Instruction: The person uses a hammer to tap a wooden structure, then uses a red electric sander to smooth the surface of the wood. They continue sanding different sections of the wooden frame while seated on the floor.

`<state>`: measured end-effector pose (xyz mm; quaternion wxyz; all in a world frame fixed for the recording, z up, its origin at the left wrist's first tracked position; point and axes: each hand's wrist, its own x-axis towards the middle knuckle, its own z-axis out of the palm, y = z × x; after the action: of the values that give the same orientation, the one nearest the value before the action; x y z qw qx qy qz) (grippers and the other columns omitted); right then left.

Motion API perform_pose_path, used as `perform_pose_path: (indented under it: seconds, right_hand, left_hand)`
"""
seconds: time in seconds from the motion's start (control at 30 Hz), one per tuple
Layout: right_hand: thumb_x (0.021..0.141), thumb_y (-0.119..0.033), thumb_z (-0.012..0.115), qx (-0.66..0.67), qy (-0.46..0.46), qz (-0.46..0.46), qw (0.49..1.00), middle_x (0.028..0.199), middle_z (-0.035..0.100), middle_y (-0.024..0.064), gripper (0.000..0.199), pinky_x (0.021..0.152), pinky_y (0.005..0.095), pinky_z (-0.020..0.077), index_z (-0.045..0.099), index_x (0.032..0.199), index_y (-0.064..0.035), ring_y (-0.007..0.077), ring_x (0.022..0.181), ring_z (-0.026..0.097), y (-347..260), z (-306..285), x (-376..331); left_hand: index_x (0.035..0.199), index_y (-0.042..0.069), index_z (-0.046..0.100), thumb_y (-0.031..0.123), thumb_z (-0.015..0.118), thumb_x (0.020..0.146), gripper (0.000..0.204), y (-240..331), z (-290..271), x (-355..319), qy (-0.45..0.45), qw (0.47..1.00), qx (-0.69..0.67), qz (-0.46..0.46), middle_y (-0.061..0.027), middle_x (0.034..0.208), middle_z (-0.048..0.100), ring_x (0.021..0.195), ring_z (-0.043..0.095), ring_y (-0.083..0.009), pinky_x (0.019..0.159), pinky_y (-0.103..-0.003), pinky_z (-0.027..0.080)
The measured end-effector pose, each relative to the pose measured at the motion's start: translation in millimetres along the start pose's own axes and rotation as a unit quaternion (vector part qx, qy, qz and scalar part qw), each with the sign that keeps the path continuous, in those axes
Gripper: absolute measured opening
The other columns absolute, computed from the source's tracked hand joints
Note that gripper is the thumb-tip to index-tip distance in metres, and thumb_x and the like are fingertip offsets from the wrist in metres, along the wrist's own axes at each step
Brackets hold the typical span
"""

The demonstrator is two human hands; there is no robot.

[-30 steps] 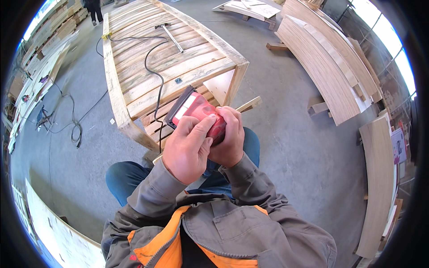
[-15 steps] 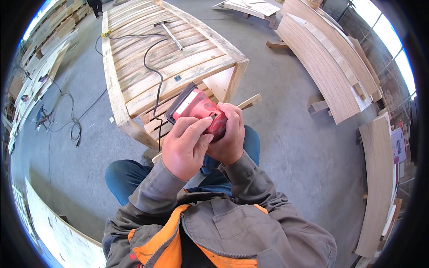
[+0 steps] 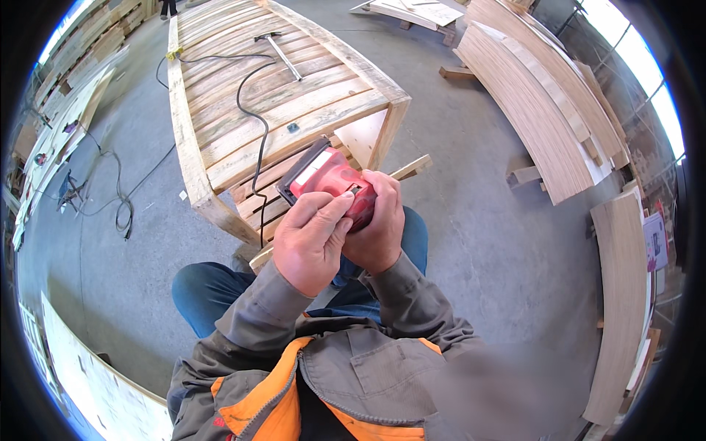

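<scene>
A red electric sander (image 3: 323, 176) with a black base and a pale strip along its side is held up above my lap, tilted with its base toward the upper left. My right hand (image 3: 379, 228) is wrapped round the rounded near end of its body. With thumb and fingers drawn together, my left hand (image 3: 312, 239) presses at a small dark slot on that same end. Most of my right palm is hidden behind the tool and my left fingers. A black cord (image 3: 261, 125) runs close by, across the slatted wooden crate (image 3: 294, 110) in front of me.
On the crate lies a hammer (image 3: 283, 57). Tangled cable (image 3: 123, 209) rests on the floor at left. Curved wood panels (image 3: 529, 110) are stacked at right, with another long panel (image 3: 616, 294) nearer. Someone's legs (image 3: 168, 7) show at the far left.
The sander and both hands have shifted slightly to the right, their grip the same. The person at the far left has moved, with less of the legs showing.
</scene>
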<state>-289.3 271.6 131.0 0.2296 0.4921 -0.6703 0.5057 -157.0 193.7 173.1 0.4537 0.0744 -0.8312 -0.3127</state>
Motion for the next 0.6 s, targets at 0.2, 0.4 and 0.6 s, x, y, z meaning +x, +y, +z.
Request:
perform_pose_path:
  seconds: [0.2, 0.4, 0.6]
  right_hand:
    - [0.075, -0.027, 0.093, 0.0, 0.0, 0.006, 1.0, 0.125, 0.063, 0.0204, 0.078, 0.091, 0.0462, 0.0589, 0.051, 0.136, -0.0032, 0.039, 0.113, 0.067, -1, 0, 2]
    - [0.076, -0.025, 0.093, 0.006, -0.009, 0.016, 1.0, 0.126, 0.063, 0.0205, 0.077, 0.094, 0.0483, 0.0575, 0.05, 0.136, -0.0031, 0.0405, 0.116, 0.064, -3, -1, 1]
    - [0.076, -0.025, 0.092, -0.002, -0.006, 0.004, 1.0, 0.126, 0.063, 0.0214, 0.078, 0.095, 0.0482, 0.0567, 0.051, 0.138, -0.0022, 0.0413, 0.116, 0.063, -3, -1, 10]
  left_hand:
    - [0.122, -0.001, 0.075, -0.004, 0.078, 0.09, 0.032, 0, 1, 2, -0.004, 1.0, 0.012, 0.006, -0.0147, 0.11, 0.067, 0.096, 0.069, -0.0309, 0.084, -0.038, 0.059]
    - [0.124, 0.0, 0.074, -0.004, 0.077, 0.091, 0.034, 1, 0, 3, -0.016, 1.0, 0.008, -0.005, -0.0146, 0.112, 0.066, 0.097, 0.069, -0.0303, 0.084, -0.037, 0.059]
    - [0.127, 0.0, 0.073, -0.002, 0.078, 0.091, 0.036, 1, -3, 5, -0.008, 1.0, 0.01, -0.004, -0.0158, 0.114, 0.067, 0.096, 0.069, -0.0313, 0.084, -0.038, 0.059]
